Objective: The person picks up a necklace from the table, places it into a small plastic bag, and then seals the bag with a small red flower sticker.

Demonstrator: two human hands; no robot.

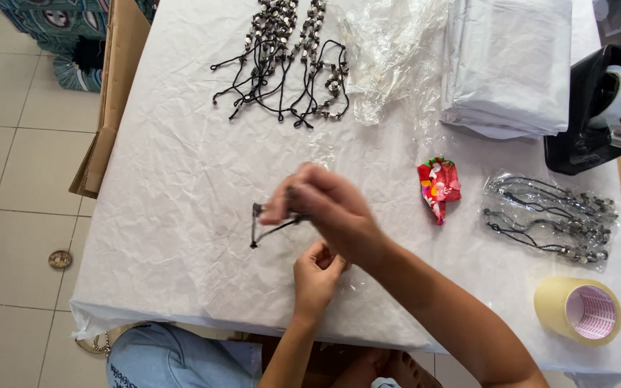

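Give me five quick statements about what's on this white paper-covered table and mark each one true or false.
1. The right hand pinches a black cord bracelet above the white paper-covered table. True.
2. The left hand rests flat and open on the roll of tan packing tape. False: it is curled closed near the table's front edge, well apart from the roll of tan packing tape.
3. A loose pile of black beaded cord bracelets lies at the far side of the table. True.
4. The small red patterned fabric pouch sits inside the cardboard box. False: it lies on the table, right of the hands.
5. The black tape dispenser stands at the table's right edge. True.
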